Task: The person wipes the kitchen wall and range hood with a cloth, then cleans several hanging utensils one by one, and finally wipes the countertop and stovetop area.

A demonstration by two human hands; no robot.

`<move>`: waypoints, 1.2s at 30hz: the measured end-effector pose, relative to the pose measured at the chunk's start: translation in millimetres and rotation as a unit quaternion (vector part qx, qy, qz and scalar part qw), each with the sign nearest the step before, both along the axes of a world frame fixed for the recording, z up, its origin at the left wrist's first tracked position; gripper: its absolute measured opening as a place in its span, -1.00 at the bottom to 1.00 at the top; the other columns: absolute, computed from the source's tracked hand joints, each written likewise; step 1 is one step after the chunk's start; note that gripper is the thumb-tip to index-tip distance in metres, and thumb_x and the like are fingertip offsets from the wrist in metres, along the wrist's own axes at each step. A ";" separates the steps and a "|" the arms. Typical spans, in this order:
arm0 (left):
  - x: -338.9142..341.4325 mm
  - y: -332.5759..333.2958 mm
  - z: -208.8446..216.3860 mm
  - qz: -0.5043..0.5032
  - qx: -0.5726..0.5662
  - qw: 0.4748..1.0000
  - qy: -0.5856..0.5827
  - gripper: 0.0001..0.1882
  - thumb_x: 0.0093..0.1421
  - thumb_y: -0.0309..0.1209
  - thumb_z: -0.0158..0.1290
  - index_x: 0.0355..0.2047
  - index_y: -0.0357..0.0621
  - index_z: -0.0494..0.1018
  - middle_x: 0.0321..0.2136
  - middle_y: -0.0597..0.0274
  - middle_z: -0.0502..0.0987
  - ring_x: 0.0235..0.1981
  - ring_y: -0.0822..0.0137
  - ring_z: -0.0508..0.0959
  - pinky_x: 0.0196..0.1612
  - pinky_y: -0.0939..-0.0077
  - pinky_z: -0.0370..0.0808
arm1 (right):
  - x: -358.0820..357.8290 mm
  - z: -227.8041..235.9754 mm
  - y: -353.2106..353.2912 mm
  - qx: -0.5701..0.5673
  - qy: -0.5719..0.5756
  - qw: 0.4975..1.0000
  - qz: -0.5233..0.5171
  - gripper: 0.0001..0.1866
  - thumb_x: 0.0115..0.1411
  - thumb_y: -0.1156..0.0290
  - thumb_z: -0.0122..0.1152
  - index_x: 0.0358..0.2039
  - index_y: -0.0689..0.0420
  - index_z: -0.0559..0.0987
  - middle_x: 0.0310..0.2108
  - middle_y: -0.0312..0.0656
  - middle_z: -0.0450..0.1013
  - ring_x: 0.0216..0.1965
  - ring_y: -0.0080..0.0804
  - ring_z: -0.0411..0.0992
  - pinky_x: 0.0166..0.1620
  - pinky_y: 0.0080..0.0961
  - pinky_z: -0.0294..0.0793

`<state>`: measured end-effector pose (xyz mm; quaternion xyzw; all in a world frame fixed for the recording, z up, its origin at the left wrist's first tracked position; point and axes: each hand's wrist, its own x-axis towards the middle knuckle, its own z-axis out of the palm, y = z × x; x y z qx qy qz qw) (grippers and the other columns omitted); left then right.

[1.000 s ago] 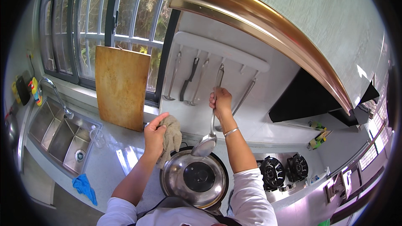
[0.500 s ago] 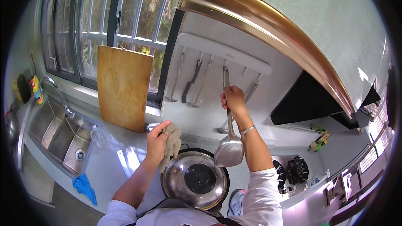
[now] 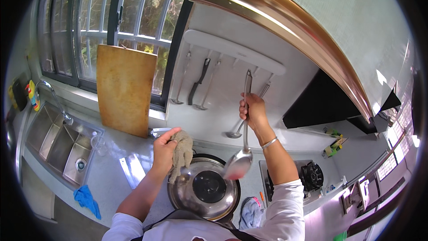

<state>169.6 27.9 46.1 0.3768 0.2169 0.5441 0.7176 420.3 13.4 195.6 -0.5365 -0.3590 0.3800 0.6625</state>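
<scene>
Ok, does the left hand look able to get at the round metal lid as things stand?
Likely yes: the left hand seems near the lid, with nothing solid seen between them. It does hold a cloth, though, and the spatula in the right hand hangs near the lid's right side.

Bright daylight through the window [image 3: 147,15], glare on the counter [image 3: 117,151], shine along the gold trim [image 3: 276,11], glints on the pan lid [image 3: 209,187] and spatula [image 3: 240,160], straight lines bowed, black corners, purplish tint lower right
</scene>
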 end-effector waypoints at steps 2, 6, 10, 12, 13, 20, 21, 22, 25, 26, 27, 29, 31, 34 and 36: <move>-4.2 0.5 2.1 0.002 0.006 1.000 -0.004 -0.55 0.03 -0.77 -0.21 -0.04 -0.37 0.38 -0.17 0.11 0.49 -0.18 0.37 0.49 -0.07 0.54 0.41 | 23.9 -20.4 6.5 0.021 -0.068 0.996 -0.053 -0.77 0.24 0.32 -0.11 -0.26 0.24 0.35 -0.66 -0.26 0.23 -0.76 -0.60 0.13 -0.75 -0.64 0.07; -11.9 2.2 1.3 0.025 0.021 0.999 0.014 -0.53 0.01 -0.76 -0.23 -0.03 -0.38 0.37 -0.16 0.11 0.48 -0.17 0.36 0.49 -0.06 0.52 0.40 | 50.9 -37.9 18.3 0.037 -0.150 0.983 -0.096 -0.77 0.25 0.27 -0.12 -0.30 0.19 0.35 -0.73 -0.32 0.18 -0.82 -0.60 0.08 -0.78 -0.61 0.02; -12.2 5.2 -0.7 0.032 0.025 0.999 0.025 -0.54 0.02 -0.75 -0.22 -0.03 -0.38 0.37 -0.16 0.11 0.48 -0.17 0.37 0.49 -0.07 0.54 0.40 | 66.4 -49.0 29.3 0.041 -0.137 0.983 -0.118 -0.77 0.25 0.27 -0.11 -0.32 0.19 0.36 -0.74 -0.33 0.16 -0.84 -0.61 0.06 -0.79 -0.61 -0.01; -13.0 5.1 -2.9 0.035 0.021 0.999 0.026 -0.55 0.04 -0.75 -0.21 -0.03 -0.38 0.38 -0.18 0.12 0.48 -0.20 0.41 0.48 -0.09 0.58 0.40 | 70.7 -51.9 32.8 0.038 -0.158 0.980 -0.114 -0.77 0.25 0.27 -0.11 -0.32 0.19 0.35 -0.74 -0.32 0.16 -0.84 -0.61 0.05 -0.79 -0.61 -0.02; -12.1 6.1 -4.4 0.034 0.018 0.999 0.019 -0.56 0.04 -0.75 -0.21 -0.03 -0.38 0.38 -0.18 0.12 0.48 -0.20 0.40 0.49 -0.09 0.57 0.40 | 72.2 -52.1 34.2 0.037 -0.169 0.978 -0.112 -0.77 0.25 0.27 -0.11 -0.32 0.19 0.35 -0.74 -0.32 0.16 -0.84 -0.61 0.05 -0.79 -0.62 -0.02; -13.1 6.6 -12.7 0.035 0.004 0.999 0.007 -0.56 0.05 -0.75 -0.21 -0.03 -0.39 0.37 -0.17 0.11 0.48 -0.19 0.38 0.49 -0.08 0.56 0.41 | 75.9 -56.3 39.3 0.018 -0.114 0.991 -0.075 -0.77 0.25 0.24 -0.10 -0.33 0.17 0.35 -0.74 -0.33 0.18 -0.83 -0.61 0.07 -0.78 -0.62 -0.01; -13.3 6.2 -12.0 0.034 0.003 0.999 0.008 -0.56 0.05 -0.75 -0.21 -0.03 -0.39 0.37 -0.17 0.10 0.48 -0.19 0.38 0.49 -0.07 0.55 0.41 | 78.4 -60.5 41.5 0.025 -0.115 0.990 -0.077 -0.76 0.26 0.24 -0.10 -0.33 0.17 0.35 -0.73 -0.33 0.18 -0.83 -0.61 0.08 -0.78 -0.62 0.01; -13.5 5.7 -10.9 0.033 0.001 0.999 0.009 -0.56 0.05 -0.75 -0.21 -0.03 -0.39 0.37 -0.17 0.10 0.48 -0.19 0.38 0.49 -0.07 0.55 0.41 | 81.4 -65.4 44.6 0.032 -0.116 0.990 -0.079 -0.76 0.27 0.24 -0.11 -0.33 0.17 0.35 -0.73 -0.32 0.19 -0.82 -0.60 0.09 -0.77 -0.62 0.03; -13.1 3.1 -4.9 0.026 0.002 1.000 0.005 -0.56 0.05 -0.75 -0.21 -0.03 -0.40 0.36 -0.17 0.11 0.48 -0.18 0.38 0.49 -0.07 0.55 0.40 | 99.8 -90.3 63.7 0.090 -0.195 0.972 -0.100 -0.75 0.28 0.24 -0.14 -0.35 0.17 0.33 -0.71 -0.31 0.22 -0.80 -0.58 0.14 -0.76 -0.61 0.10; -14.0 2.1 -3.4 0.026 0.005 1.000 0.001 -0.57 0.05 -0.74 -0.21 -0.03 -0.40 0.36 -0.17 0.11 0.48 -0.18 0.38 0.49 -0.07 0.55 0.40 | 105.5 -97.5 71.9 0.102 -0.234 0.962 -0.101 -0.74 0.30 0.24 -0.18 -0.38 0.17 0.33 -0.69 -0.31 0.25 -0.76 -0.54 0.22 -0.69 -0.59 0.22; -14.6 1.2 -1.5 0.023 0.007 1.000 -0.003 -0.57 0.05 -0.74 -0.21 -0.03 -0.40 0.36 -0.17 0.11 0.48 -0.18 0.38 0.49 -0.07 0.55 0.40 | 107.8 -102.4 76.8 0.110 -0.251 0.955 -0.116 -0.74 0.30 0.24 -0.18 -0.39 0.17 0.33 -0.69 -0.30 0.26 -0.74 -0.53 0.25 -0.67 -0.58 0.24; -16.0 -0.1 4.3 0.018 0.025 1.000 0.005 -0.59 0.06 -0.72 -0.19 -0.04 -0.40 0.37 -0.17 0.12 0.48 -0.18 0.39 0.49 -0.07 0.56 0.39 | 99.6 -107.1 84.1 0.125 -0.283 0.940 -0.143 -0.73 0.30 0.24 -0.18 -0.41 0.18 0.33 -0.68 -0.28 0.28 -0.72 -0.51 0.29 -0.63 -0.56 0.30; -17.9 -0.5 13.3 0.009 0.044 0.999 0.027 -0.61 0.08 -0.69 -0.16 -0.04 -0.39 0.37 -0.18 0.13 0.48 -0.18 0.41 0.48 -0.07 0.58 0.38 | 86.6 -102.7 78.4 0.083 -0.319 0.928 -0.176 -0.74 0.28 0.27 -0.16 -0.39 0.22 0.34 -0.63 -0.22 0.33 -0.62 -0.47 0.36 -0.51 -0.50 0.36; -17.4 3.6 34.1 -0.022 0.082 0.993 0.082 -0.64 0.11 -0.63 -0.10 -0.05 -0.35 0.39 -0.19 0.14 0.48 -0.19 0.46 0.46 -0.08 0.60 0.37 | 70.2 -95.4 67.6 0.081 -0.443 0.846 -0.287 -0.74 0.25 0.27 -0.11 -0.24 0.23 0.38 -0.45 -0.13 0.39 -0.44 -0.39 0.39 -0.33 -0.46 0.38; -13.5 12.5 50.2 -0.053 0.114 0.984 0.124 -0.67 0.12 -0.58 -0.05 -0.07 -0.32 0.41 -0.21 0.17 0.49 -0.21 0.48 0.45 -0.09 0.61 0.37 | 47.1 -94.9 58.5 0.168 -0.571 0.673 -0.440 -0.66 0.21 0.24 -0.04 -0.11 0.20 0.40 -0.29 -0.04 0.42 -0.25 -0.29 0.40 -0.13 -0.40 0.37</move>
